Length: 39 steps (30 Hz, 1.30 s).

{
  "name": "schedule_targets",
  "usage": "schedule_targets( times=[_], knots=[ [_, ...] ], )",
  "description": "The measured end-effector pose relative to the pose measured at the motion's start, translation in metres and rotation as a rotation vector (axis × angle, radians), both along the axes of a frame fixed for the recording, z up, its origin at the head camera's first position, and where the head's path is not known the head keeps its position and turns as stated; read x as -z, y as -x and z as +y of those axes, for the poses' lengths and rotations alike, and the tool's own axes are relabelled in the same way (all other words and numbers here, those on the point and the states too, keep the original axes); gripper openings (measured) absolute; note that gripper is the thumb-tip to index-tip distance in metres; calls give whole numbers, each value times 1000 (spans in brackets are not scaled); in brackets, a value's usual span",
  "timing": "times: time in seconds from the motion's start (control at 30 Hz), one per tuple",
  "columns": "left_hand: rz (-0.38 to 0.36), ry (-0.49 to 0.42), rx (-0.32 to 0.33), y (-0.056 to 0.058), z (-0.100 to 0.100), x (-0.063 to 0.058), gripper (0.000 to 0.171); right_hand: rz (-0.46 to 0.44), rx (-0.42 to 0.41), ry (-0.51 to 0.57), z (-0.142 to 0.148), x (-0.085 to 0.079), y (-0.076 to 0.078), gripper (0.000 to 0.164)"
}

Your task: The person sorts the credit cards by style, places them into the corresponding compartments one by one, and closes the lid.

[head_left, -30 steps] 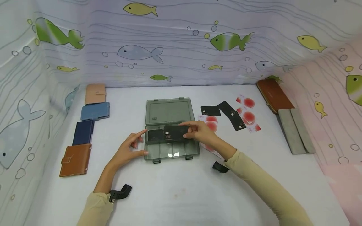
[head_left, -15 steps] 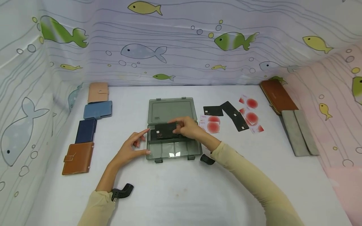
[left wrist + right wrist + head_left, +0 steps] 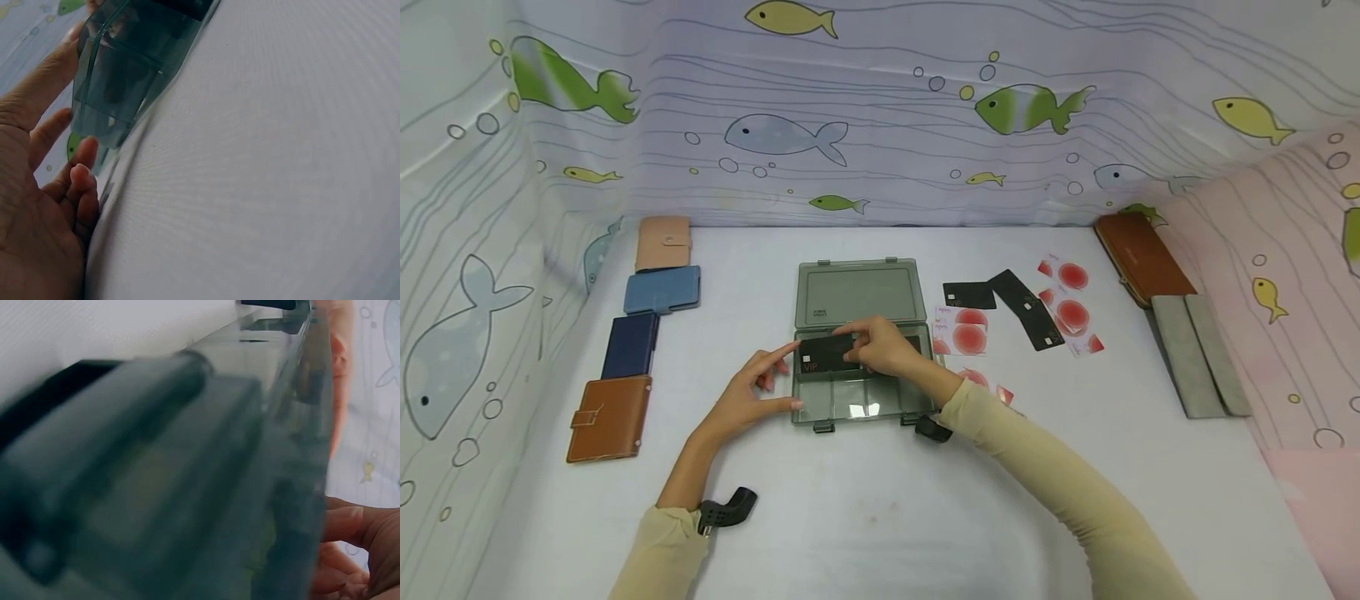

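leftward we moved the black card (image 3: 822, 353), right hand (image 3: 883, 345) pinching its end, left hand (image 3: 741, 398) spread against the box (image 3: 848, 393); light, stiff, it seemed best edge-held.

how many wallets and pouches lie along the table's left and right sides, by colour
Brown wallet and brown pouch: 2
Beige wallet: 1
Light blue wallet: 1
Navy wallet: 1
Grey wallet: 1
Total: 6
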<state>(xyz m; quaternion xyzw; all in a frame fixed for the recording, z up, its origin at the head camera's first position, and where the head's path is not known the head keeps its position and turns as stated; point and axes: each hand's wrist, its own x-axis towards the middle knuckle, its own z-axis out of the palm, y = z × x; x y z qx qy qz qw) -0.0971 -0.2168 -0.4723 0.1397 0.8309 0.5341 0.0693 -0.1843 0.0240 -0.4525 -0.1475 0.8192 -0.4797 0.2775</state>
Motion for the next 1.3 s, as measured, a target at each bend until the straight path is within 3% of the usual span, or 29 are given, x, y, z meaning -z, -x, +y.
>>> schedule_targets(
  times=[0.33,0.6,0.77,0.87,1.1,1.3],
  knots=[
    [-7,11,-5,0,2,-2,81,13,36,-114,13,-10,-3,43],
    [6,11,0,1,3,-1,80,7,83,-14,63,-15,-4,41],
    [18,20,-5,0,3,-1,80,56,220,75,110,-12,-1,41],
    [19,18,-6,-1,2,0,80,103,329,67,143,-8,0,40],
    [18,17,-9,-1,3,0,80,129,531,-49,217,8,0,42],
    [25,15,-2,0,2,5,79,165,658,-242,252,19,-8,47]
  ],
)
